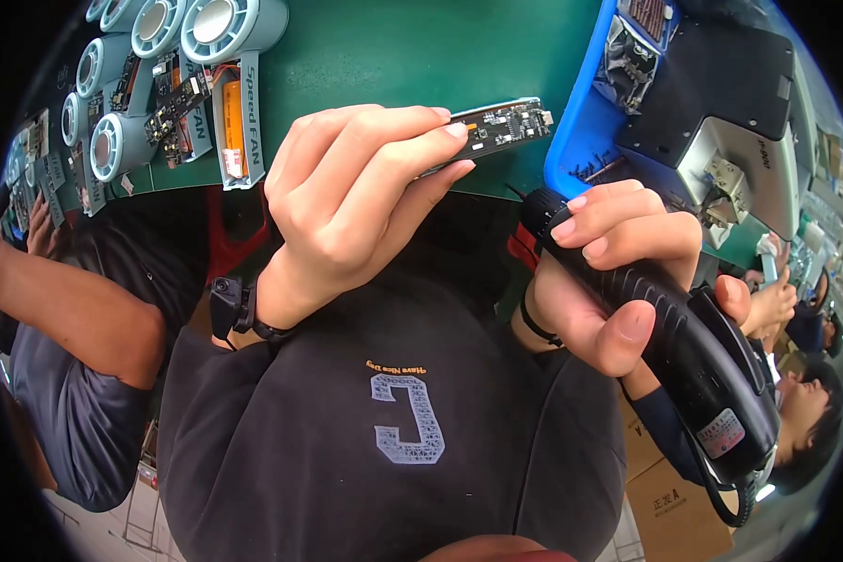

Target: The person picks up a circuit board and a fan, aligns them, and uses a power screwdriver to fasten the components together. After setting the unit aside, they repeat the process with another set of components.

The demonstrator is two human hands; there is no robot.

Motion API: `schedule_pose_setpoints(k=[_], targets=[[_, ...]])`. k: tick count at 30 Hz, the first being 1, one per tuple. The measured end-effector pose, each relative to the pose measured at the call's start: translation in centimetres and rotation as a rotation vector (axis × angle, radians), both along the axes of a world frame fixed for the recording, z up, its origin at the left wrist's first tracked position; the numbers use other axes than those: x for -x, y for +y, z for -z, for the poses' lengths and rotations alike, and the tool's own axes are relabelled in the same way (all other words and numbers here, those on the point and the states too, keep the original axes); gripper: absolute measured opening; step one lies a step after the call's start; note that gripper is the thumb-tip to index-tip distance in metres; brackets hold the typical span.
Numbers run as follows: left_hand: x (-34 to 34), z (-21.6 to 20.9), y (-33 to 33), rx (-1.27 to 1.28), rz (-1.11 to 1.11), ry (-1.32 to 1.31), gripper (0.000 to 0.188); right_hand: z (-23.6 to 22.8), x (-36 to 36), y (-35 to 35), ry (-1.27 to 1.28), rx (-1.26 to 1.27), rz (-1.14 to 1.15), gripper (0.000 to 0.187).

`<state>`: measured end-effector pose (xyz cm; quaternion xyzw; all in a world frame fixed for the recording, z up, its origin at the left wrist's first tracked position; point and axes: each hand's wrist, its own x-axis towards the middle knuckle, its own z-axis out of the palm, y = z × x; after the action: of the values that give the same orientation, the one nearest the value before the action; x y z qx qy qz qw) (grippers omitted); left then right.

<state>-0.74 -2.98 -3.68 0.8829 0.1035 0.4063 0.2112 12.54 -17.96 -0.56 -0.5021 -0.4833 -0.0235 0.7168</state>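
My left hand (pixel 351 192) pinches a narrow black circuit board (pixel 506 129) between thumb and fingers, above the near edge of the green table. Small parts and a metal port show at the board's right end, and a thin pale strip runs along its far edge. What lies under my fingers is hidden. Wrapped in my right hand (pixel 618 248) is a black electric screwdriver (pixel 693 365), its collar up and to the left and its corded end down and to the right. The collar is apart from the board; the bit is hard to make out.
Pale blue handheld fans (pixel 225 37), some opened with boards and orange batteries, crowd the far left. On the right stand a blue tray (pixel 571 122) holding screws and a black-and-silver machine (pixel 731 84). Other people sit on both sides; cardboard boxes (pixel 674 496) stand at lower right.
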Motion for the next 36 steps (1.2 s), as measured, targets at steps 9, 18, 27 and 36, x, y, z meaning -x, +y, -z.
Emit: schedule_pose_setpoints(k=[9, 18, 27, 36], targets=[[0.0, -0.3, 0.6, -0.033, 0.041, 0.061, 0.028, -0.1, -0.1, -0.3, -0.016, 0.019, -0.064, 0.058], [0.4, -2.6, 1.2, 0.17, 0.124, 0.253, 0.032, -0.3, 0.1, -0.7, -0.013, 0.04, -0.077, 0.062], [0.8, -3.1, 1.5, 0.242, 0.114, 0.324, 0.036, -0.8, 0.6, -0.5, -0.013, 0.039, -0.063, 0.056], [0.9, -2.6, 1.1, 0.256, 0.143, 0.291, 0.037, -3.7, 1.2, 1.7, 0.123, -0.313, 0.025, 0.043]])
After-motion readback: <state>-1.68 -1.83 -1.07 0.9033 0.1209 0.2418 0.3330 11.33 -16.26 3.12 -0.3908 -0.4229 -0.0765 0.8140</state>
